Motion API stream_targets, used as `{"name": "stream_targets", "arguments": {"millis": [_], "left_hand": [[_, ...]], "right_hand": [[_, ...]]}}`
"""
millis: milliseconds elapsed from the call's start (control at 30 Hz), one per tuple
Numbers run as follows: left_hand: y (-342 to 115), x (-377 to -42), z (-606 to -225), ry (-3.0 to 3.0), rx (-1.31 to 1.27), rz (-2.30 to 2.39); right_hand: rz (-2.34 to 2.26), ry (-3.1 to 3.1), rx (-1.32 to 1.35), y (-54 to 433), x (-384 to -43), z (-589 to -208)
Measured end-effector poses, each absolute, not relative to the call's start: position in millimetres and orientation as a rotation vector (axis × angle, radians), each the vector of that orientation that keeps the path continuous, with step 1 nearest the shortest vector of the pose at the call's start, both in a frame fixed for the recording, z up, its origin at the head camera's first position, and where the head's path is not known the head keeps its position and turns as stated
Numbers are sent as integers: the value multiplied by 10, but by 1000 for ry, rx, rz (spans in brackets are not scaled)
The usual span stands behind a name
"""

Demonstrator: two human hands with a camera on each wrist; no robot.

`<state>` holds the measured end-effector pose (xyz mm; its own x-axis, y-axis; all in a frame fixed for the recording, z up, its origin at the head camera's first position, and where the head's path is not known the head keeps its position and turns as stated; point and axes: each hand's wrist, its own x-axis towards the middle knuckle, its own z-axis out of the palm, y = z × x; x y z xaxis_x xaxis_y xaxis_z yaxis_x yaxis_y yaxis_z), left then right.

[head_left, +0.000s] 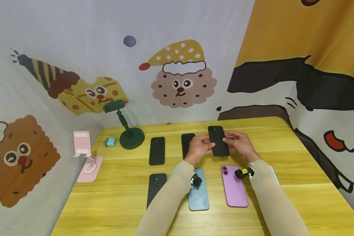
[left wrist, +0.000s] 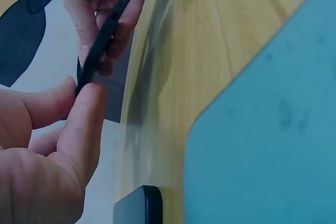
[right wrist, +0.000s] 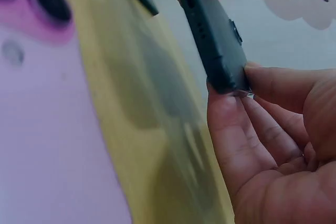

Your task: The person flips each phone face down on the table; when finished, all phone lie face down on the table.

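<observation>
A black phone (head_left: 218, 142) is held up over the back of the table, its camera side facing the head view. My left hand (head_left: 198, 149) pinches its left edge between thumb and fingers, and my right hand (head_left: 240, 146) does the same at the right edge. In the left wrist view the phone (left wrist: 102, 40) appears edge-on between both hands. The right wrist view shows its port end (right wrist: 215, 61), with my right hand (right wrist: 273, 145) gripping the corner. Behind my left hand lies another black phone (head_left: 187, 139), partly hidden.
Below my forearms lie a light blue phone (head_left: 198, 200) and a pink phone (head_left: 235, 191); a white edge (head_left: 275, 177) shows past my right sleeve. Further left are two dark phones (head_left: 157, 154), a green stand (head_left: 132, 139), a pink stand (head_left: 91, 175) and a blue-white charger plug (head_left: 111, 142).
</observation>
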<state>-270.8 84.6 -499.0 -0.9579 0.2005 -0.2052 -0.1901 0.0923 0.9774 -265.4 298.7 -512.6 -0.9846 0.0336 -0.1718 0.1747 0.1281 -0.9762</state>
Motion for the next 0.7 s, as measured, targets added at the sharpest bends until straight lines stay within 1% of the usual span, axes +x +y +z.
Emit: {"name": "stream_targets", "arguments": {"millis": [433,700], "left_hand": [[922,-2727,-5113,2234,-114,1823],[935,-2738,-5129,2425,-31,1607]], "right_hand": [[-1823,2404,230,2961,-2724,-5256],[-1631,2549,238,2961,-2747,-5232]]}}
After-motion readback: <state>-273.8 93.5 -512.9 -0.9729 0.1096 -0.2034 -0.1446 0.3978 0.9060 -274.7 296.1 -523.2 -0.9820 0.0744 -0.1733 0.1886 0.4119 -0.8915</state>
